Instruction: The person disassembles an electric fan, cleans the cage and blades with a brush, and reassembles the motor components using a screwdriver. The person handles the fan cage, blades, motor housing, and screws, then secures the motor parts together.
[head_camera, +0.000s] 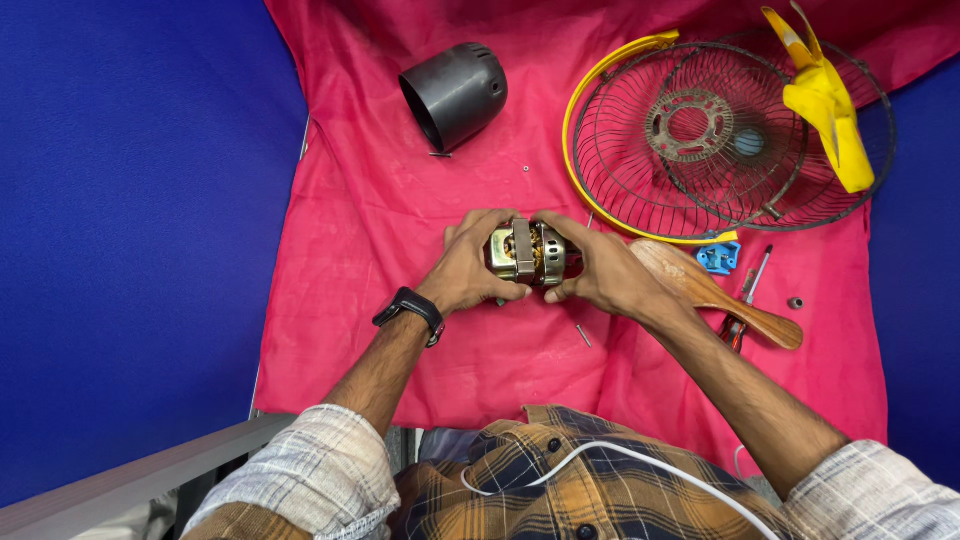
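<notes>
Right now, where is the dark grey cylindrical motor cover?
The dark grey cylindrical motor cover lies on its side on the pink cloth, upper centre, left of the wire fan guards.

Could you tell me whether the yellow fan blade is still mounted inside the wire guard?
No, the yellow fan blade lies loose on top of the wire guard, off to its right side.

Cloth: pink sheet (360, 250) over blue surface (130, 200)
Cover: dark grey motor housing (455, 95) — on its side
Guards: wire fan grilles (690, 140), yellow-rimmed
Blade: yellow fan blade (825, 105)
Tools: wooden paddle (715, 295), screwdriver (748, 295) — just beside it
</notes>
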